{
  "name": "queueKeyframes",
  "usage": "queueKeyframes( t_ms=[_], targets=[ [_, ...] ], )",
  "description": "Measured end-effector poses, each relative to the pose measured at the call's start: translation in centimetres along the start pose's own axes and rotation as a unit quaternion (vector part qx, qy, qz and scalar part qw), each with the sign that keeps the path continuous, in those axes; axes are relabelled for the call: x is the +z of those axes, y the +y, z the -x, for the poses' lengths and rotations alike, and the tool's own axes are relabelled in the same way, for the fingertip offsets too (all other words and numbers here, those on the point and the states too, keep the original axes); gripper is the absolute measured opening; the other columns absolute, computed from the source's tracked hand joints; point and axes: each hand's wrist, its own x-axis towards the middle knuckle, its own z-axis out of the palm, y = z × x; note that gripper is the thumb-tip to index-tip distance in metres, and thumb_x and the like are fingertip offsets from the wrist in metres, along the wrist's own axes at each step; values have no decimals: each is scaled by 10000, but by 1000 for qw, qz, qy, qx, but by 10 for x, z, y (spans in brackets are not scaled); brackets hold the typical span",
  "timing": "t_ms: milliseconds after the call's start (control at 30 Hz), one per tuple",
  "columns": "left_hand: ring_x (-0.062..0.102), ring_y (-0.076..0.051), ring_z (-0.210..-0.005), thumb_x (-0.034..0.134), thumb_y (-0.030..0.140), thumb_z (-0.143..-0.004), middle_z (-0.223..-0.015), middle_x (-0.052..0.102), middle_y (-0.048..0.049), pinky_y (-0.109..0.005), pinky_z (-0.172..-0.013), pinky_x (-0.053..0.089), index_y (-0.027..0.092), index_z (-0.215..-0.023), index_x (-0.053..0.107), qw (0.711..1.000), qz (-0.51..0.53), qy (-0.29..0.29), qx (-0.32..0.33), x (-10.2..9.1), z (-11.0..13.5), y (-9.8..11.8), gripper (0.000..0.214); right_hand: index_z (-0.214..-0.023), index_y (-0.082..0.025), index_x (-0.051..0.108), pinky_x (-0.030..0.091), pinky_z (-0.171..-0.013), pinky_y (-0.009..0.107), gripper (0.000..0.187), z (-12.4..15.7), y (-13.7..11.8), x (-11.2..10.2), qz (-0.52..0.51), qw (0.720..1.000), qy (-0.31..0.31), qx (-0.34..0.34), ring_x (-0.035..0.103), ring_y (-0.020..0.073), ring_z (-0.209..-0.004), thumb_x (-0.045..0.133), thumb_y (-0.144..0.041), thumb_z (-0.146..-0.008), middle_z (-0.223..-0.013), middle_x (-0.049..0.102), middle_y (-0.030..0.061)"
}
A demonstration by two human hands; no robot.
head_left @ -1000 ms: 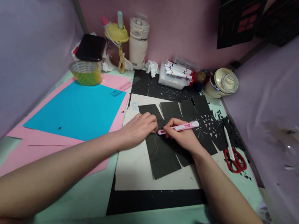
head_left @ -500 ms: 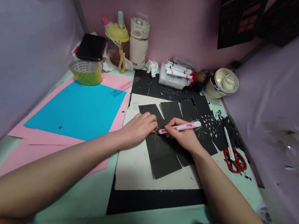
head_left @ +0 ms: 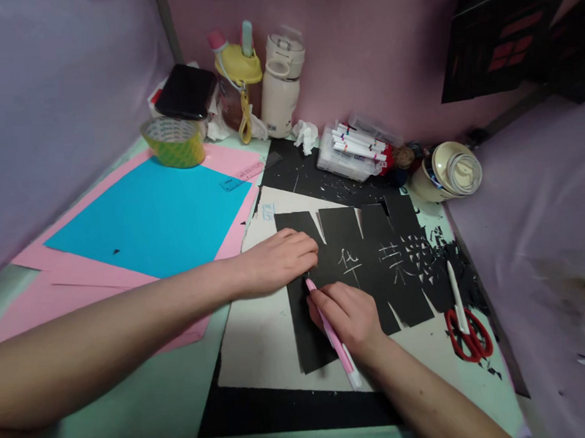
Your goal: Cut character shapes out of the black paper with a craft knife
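Note:
My right hand (head_left: 349, 316) is closed around a pink and white utility knife (head_left: 337, 339), its tip on the black paper (head_left: 369, 243) beside the fingertips of my left hand. The knife's handle slants back toward the table's front edge. My left hand (head_left: 285, 259) lies palm down on the left part of that paper, fingers together and slightly bent, pressing on it. White-lined characters and narrow slits along the edges show on the black paper. Under it lies a white board (head_left: 251, 348). Cut triangular holes pattern the paper's right side.
Red-handled scissors (head_left: 468, 337) and a white pen (head_left: 457, 297) lie at right among black scraps. Blue paper (head_left: 147, 219) on pink sheets is at left. A tape roll (head_left: 174, 144), bottles (head_left: 283, 86), a marker box (head_left: 352, 151) and a jar (head_left: 449, 171) line the back.
The utility knife has swung from pointing right to slanting toward the front edge, and my right hand has moved lower. The characters on the black paper are now more exposed.

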Motion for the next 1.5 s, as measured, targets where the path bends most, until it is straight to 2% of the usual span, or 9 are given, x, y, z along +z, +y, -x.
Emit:
queueKeyframes(
  t_ms=[167,400,667,967,1500],
  targets=[
    [492,-212,-941,441,100,-961,-993,593,-68,-321,-765,352,168,-915,585,1000,8,-21,-11,-3,-8,1,165,-796,-187,622,354,-522,273,125,1,2,3,18,1000,-2,7,499,121,-544,634,-82,-862,-599,572,-9],
    [474,-217,-975,432,119,-975,-1022,584,-72,-324,-790,339,173,-943,578,999,17,-27,-30,4,-6,0,159,-704,-202,571,351,-530,270,206,0,1,4,12,1000,-10,11,476,122,-550,630,-78,-857,-578,542,-12],
    [471,-216,-971,412,129,-990,-1023,576,-76,-330,-799,344,168,-940,568,999,12,-22,-28,5,-5,0,169,-694,-207,563,351,-528,275,222,1,1,4,1,1000,-12,10,464,125,-562,604,-81,-872,-584,525,-16],
    [472,-211,-951,411,134,-990,-1004,580,-70,-331,-788,343,172,-914,573,999,40,-11,-31,2,-5,1,183,-677,-203,557,290,-539,292,246,8,2,5,22,999,-45,6,388,126,-573,562,-97,-899,-599,461,-21],
    [467,-202,-927,398,109,-973,-974,570,-59,-325,-763,325,178,-886,545,997,56,-23,-39,-1,-7,3,184,-614,-197,555,259,-548,288,337,-5,0,0,20,998,-48,-27,341,142,-590,467,-54,-907,-586,462,-6]
  ],
)
